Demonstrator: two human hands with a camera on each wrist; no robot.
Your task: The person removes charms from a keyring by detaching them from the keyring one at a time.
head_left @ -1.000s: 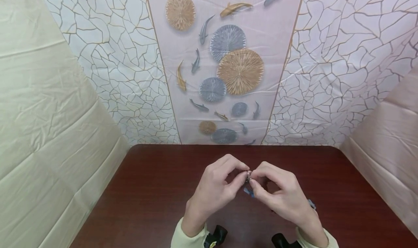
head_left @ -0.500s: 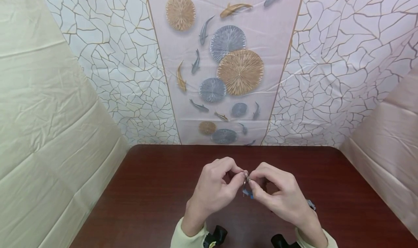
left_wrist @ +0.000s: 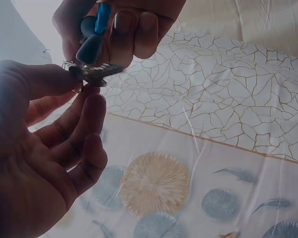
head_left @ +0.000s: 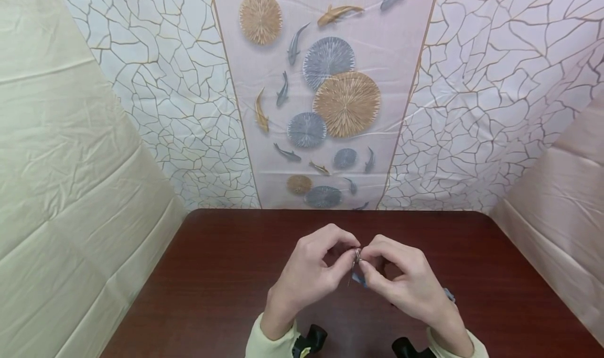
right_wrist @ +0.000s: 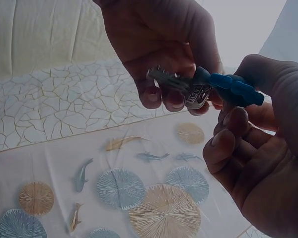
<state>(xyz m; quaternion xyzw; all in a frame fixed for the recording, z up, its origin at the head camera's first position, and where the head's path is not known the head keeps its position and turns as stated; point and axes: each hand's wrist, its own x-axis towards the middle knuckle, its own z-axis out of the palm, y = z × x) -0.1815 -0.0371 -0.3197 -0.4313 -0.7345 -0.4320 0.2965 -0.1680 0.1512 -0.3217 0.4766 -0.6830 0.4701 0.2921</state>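
Note:
Between the fingertips of both hands, above the table, is a small metal key ring (head_left: 357,255). The left hand (head_left: 313,266) pinches it between thumb and forefinger from the left. From the right, the right hand (head_left: 401,274) pinches it in the same manner. Metal keys (right_wrist: 188,91) with toothed blades hang from the ring, best seen in the right wrist view. A blue charm-like piece (right_wrist: 236,89) hangs beside them, near the right fingers; its exact kind is unclear. Fingertips partly hide the ring, and the keys look blurred in the left wrist view.
Beneath the hands lies a dark red-brown table (head_left: 226,274). A patterned cloth (head_left: 325,138) with fish and round motifs stands behind its far edge, and pale cloth panels (head_left: 85,190) flank the sides. A small grey-blue object (head_left: 449,295) shows beside the right wrist.
The left fingers dip slightly and come back up while the ring turns between the fingertips. A thin key now hangs visibly below it. The right hand stays nearly in place.

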